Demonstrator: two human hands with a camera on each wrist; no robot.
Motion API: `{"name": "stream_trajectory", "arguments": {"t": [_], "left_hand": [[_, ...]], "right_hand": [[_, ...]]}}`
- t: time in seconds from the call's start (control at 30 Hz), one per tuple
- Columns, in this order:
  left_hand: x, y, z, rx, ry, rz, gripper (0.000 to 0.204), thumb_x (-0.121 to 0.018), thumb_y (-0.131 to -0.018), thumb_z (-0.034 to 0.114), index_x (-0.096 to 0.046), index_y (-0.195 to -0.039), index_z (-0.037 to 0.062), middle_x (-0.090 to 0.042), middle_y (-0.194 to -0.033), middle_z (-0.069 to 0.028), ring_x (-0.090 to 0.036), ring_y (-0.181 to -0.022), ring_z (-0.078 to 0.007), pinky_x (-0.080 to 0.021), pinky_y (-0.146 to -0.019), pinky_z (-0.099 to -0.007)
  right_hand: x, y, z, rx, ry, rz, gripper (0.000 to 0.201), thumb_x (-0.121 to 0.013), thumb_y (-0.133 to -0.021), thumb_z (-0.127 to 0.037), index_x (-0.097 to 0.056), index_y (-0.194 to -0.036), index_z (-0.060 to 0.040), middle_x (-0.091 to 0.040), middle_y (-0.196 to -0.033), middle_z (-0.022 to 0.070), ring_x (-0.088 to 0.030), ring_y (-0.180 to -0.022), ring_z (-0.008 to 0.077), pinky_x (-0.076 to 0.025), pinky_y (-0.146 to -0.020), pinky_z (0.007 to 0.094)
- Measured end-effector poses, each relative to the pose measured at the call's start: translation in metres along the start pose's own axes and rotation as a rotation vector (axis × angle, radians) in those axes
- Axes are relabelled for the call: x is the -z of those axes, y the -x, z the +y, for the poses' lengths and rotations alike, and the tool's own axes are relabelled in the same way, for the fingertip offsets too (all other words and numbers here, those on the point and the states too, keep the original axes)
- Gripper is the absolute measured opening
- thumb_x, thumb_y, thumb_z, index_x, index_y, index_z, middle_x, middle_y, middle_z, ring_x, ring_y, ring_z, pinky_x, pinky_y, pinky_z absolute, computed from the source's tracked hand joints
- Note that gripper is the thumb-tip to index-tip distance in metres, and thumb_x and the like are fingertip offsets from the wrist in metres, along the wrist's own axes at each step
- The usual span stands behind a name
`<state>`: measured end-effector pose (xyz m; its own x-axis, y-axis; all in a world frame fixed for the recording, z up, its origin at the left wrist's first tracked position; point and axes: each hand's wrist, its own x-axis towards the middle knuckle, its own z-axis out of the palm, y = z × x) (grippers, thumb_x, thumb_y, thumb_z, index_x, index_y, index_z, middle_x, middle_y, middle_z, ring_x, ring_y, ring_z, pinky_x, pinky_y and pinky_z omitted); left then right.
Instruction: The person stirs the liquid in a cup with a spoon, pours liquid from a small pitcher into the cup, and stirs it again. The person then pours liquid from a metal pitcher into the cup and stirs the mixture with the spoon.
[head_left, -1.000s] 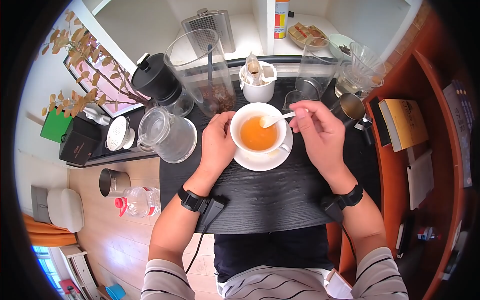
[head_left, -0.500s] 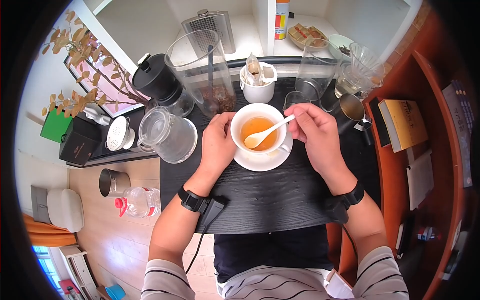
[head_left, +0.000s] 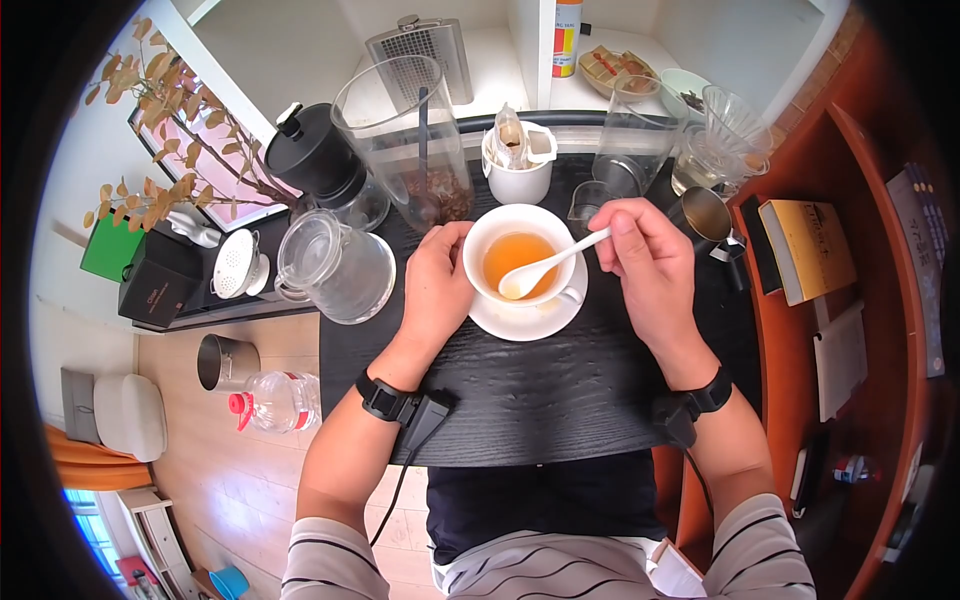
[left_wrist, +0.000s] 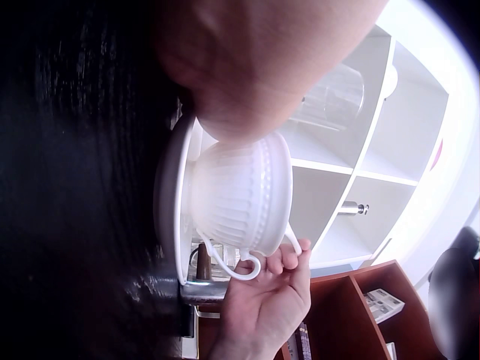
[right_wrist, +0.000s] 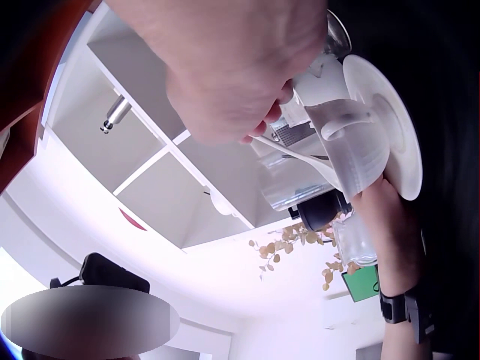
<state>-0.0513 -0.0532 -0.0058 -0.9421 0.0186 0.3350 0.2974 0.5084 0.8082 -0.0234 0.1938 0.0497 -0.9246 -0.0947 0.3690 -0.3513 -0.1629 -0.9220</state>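
A white cup (head_left: 480, 285) of amber liquid stands on a white saucer (head_left: 527, 326). My left hand (head_left: 432, 295) rests against the cup's left side with relaxed fingers; its fingertips are partly hidden. At the cup's right, my right hand (head_left: 652, 275) pinches the handle of a white spoon (head_left: 560, 258), whose bowl lies in the liquid near the lower part of the cup. In the left wrist view the fluted cup (left_wrist: 232, 195) is upright on its saucer, with the right hand (left_wrist: 262, 307) behind it. The right wrist view shows the spoon (right_wrist: 300, 156) slanting into the cup.
Behind the cup stands a white mug (head_left: 519, 183) with a drip bag. A glass pitcher (head_left: 345, 275), tall glass vase (head_left: 405, 140) and black grinder (head_left: 310, 150) are at left. A small glass jug (head_left: 592, 205) and metal cup (head_left: 703, 215) stand at right.
The spoon's bowl has swept from the upper right of the liquid to its lower part, shifting slightly rightward lately. My right hand has moved slightly right; my left hand stays beside the cup.
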Motion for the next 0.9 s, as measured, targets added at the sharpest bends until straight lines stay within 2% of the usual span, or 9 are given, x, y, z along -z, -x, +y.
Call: {"name": "stream_trajectory", "arguments": {"t": [0.07, 0.13, 0.27, 0.3, 0.33, 0.57, 0.63, 0.77, 0.9], "left_hand": [[0.001, 0.000, 0.001, 0.008, 0.006, -0.001, 0.022, -0.068, -0.095, 0.002, -0.075, -0.115, 0.0015, -0.069, -0.092, -0.0132, -0.068, -0.075, -0.0239, -0.055, -0.073, -0.0347], [0.004, -0.001, 0.001, 0.079, -0.020, -0.067, 0.031, -0.075, -0.091, 0.004, -0.073, -0.122, -0.0008, -0.075, -0.112, -0.0148, -0.075, -0.100, -0.0241, -0.057, -0.088, -0.0327], [0.003, -0.001, 0.001, 0.071, -0.018, -0.068, 0.032, -0.075, -0.091, 0.004, -0.074, -0.122, -0.0008, -0.075, -0.112, -0.0148, -0.075, -0.099, -0.0239, -0.057, -0.088, -0.0326], [0.001, -0.001, 0.000, 0.036, -0.010, -0.036, 0.026, -0.072, -0.093, 0.003, -0.074, -0.119, 0.0004, -0.072, -0.102, -0.0142, -0.071, -0.087, -0.0247, -0.056, -0.081, -0.0338], [0.000, 0.000, 0.000, 0.001, -0.001, -0.003, 0.022, -0.068, -0.095, 0.002, -0.075, -0.116, 0.0017, -0.069, -0.091, -0.0135, -0.068, -0.075, -0.0254, -0.054, -0.073, -0.0350], [0.001, 0.000, 0.000, 0.009, 0.010, 0.000, 0.022, -0.068, -0.095, 0.001, -0.075, -0.115, 0.0015, -0.069, -0.090, -0.0134, -0.068, -0.075, -0.0243, -0.054, -0.073, -0.0345], [0.004, -0.001, 0.001, 0.063, -0.019, -0.064, 0.031, -0.075, -0.091, 0.004, -0.074, -0.122, -0.0012, -0.075, -0.112, -0.0147, -0.075, -0.099, -0.0233, -0.057, -0.087, -0.0326], [0.004, -0.001, 0.000, 0.076, -0.032, -0.069, 0.031, -0.075, -0.091, 0.004, -0.074, -0.122, -0.0014, -0.075, -0.112, -0.0143, -0.075, -0.099, -0.0231, -0.057, -0.088, -0.0325], [0.004, -0.001, 0.000, 0.071, -0.028, -0.064, 0.030, -0.075, -0.091, 0.003, -0.074, -0.121, -0.0014, -0.075, -0.111, -0.0142, -0.075, -0.099, -0.0233, -0.057, -0.088, -0.0324]], "right_hand": [[0.002, 0.000, -0.003, 0.085, 0.063, -0.004, 0.025, -0.057, -0.115, -0.020, -0.072, -0.114, -0.0008, -0.066, -0.093, -0.0019, -0.055, -0.080, 0.0035, -0.045, -0.071, 0.0201], [0.003, 0.000, -0.005, 0.222, 0.218, 0.066, 0.022, -0.057, -0.115, -0.017, -0.071, -0.113, -0.0001, -0.067, -0.097, -0.0009, -0.054, -0.080, 0.0042, -0.046, -0.071, 0.0211], [0.000, -0.005, 0.007, 0.307, 0.303, 0.094, 0.018, -0.061, -0.112, -0.014, -0.072, -0.113, 0.0004, -0.068, -0.097, 0.0021, -0.058, -0.081, 0.0053, -0.048, -0.071, 0.0214], [-0.001, -0.005, 0.009, 0.307, 0.304, 0.095, 0.018, -0.061, -0.112, -0.014, -0.072, -0.113, 0.0004, -0.068, -0.097, 0.0021, -0.058, -0.081, 0.0053, -0.048, -0.071, 0.0214], [-0.002, -0.005, 0.010, 0.276, 0.364, 0.066, 0.018, -0.061, -0.112, -0.013, -0.072, -0.113, 0.0008, -0.068, -0.094, 0.0020, -0.059, -0.080, 0.0055, -0.048, -0.071, 0.0215], [-0.003, 0.000, 0.007, -0.079, 0.226, -0.008, 0.025, -0.058, -0.114, -0.020, -0.073, -0.114, 0.0004, -0.065, -0.084, -0.0013, -0.057, -0.076, 0.0051, -0.047, -0.069, 0.0213], [-0.002, -0.002, 0.009, -0.136, 0.171, 0.002, 0.023, -0.058, -0.113, -0.018, -0.073, -0.113, -0.0005, -0.064, -0.082, -0.0018, -0.055, -0.073, 0.0045, -0.046, -0.067, 0.0213], [-0.002, -0.003, 0.007, -0.310, -0.034, 0.070, 0.024, -0.057, -0.114, -0.020, -0.074, -0.109, -0.0028, -0.062, -0.079, -0.0043, -0.054, -0.071, 0.0036, -0.045, -0.066, 0.0209], [0.003, -0.005, 0.005, -0.318, -0.125, 0.101, 0.027, -0.057, -0.114, -0.024, -0.074, -0.108, -0.0048, -0.060, -0.078, -0.0056, -0.053, -0.071, 0.0031, -0.043, -0.066, 0.0200]]}}
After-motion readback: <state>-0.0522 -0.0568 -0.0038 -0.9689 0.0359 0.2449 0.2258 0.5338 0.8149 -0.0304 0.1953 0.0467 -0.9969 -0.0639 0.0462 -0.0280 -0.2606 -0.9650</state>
